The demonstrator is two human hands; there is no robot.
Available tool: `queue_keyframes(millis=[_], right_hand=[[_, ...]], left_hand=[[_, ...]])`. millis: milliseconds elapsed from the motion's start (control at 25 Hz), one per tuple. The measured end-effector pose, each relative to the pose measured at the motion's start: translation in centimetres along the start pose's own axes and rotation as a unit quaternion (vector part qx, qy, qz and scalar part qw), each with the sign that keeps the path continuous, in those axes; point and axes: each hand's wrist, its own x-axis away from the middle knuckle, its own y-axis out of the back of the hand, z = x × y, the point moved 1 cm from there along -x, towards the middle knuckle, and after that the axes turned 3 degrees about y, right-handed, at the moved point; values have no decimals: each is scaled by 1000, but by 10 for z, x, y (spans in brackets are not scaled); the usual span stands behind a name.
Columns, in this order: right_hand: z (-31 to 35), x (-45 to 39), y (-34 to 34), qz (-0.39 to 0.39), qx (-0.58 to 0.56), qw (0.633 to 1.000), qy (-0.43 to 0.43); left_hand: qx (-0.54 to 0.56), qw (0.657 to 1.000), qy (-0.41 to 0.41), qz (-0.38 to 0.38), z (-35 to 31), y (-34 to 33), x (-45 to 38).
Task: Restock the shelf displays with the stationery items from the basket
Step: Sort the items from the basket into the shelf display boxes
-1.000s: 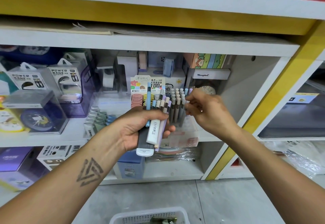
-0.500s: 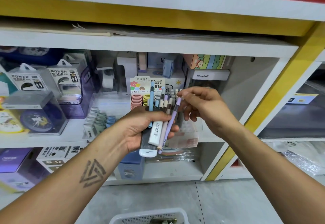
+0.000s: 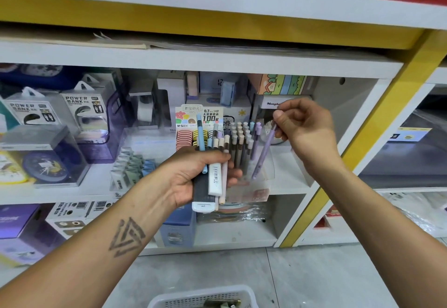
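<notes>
My left hand (image 3: 193, 174) grips a bundle of stationery (image 3: 214, 174) in front of the middle shelf: several pastel pens, a white barcoded item and a dark flat pack. My right hand (image 3: 304, 128) pinches the top of a lilac pen (image 3: 263, 153), which hangs tilted over the right side of a clear pen display holder (image 3: 242, 145) full of upright pens. The white basket (image 3: 205, 299) shows at the bottom edge, with a few items inside.
Behind the holder stands a lead-refill display card (image 3: 198, 119). Power bank boxes (image 3: 82, 112) and a boxed clock (image 3: 43, 160) fill the shelf's left. A white and yellow upright (image 3: 358, 150) bounds the bay on the right. Grey floor lies below.
My right hand drew the lilac pen out of the bundle in my left hand and carried it up and right, over the display holder. The left hand stayed put.
</notes>
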Motion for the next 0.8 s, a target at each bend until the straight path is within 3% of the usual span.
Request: queue_keyframes(millis=[120,240,600,800], right_hand=[[-11,4,2,21,198,975,99],[-21,11,-3,70,272,947,157],[-24,11,-7,100,288,937,171],[-29,7,-3,68,283,943,160]], left_hand=[[-33,999,-2,-11,1,2,-1],[-35,999,13,-5,1,2,-1],[-46,998,26,22,1,-1,6],[-55,997,16,43,0,-1,8]])
